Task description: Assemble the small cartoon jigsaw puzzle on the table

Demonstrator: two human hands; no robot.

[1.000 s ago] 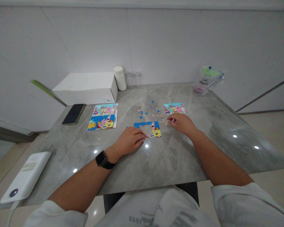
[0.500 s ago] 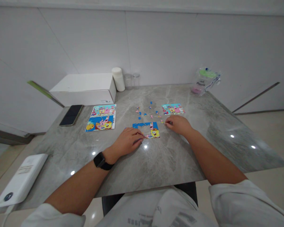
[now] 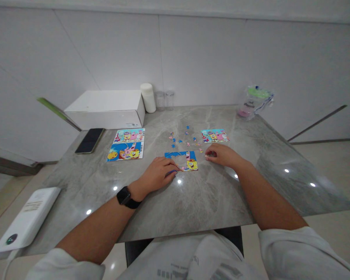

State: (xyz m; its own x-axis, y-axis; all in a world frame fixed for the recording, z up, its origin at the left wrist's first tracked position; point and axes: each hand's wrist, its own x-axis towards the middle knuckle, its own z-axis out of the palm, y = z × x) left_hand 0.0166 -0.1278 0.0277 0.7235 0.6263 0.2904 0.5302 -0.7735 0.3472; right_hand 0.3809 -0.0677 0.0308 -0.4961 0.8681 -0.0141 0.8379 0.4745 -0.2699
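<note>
A partly assembled jigsaw lies on the grey table, with a gap in its middle. My left hand rests at its lower left edge, covering that corner, fingers stretched out. To the right of the jigsaw, my right hand has thumb and fingertips pinched around a tiny piece. Several loose pieces, blue and pink, are scattered behind the jigsaw. A finished-looking cartoon picture lies beyond my right hand. Two picture cards sit to the left.
A black phone lies at the left, near a white box. A white bottle and two clear jars stand by the wall. A plastic bag is at the back right; a white power bank lies front left.
My right hand has drawn slightly right, away from the loose piece beside its fingertips. My left hand stays at the jigsaw. The view has shifted slightly.
</note>
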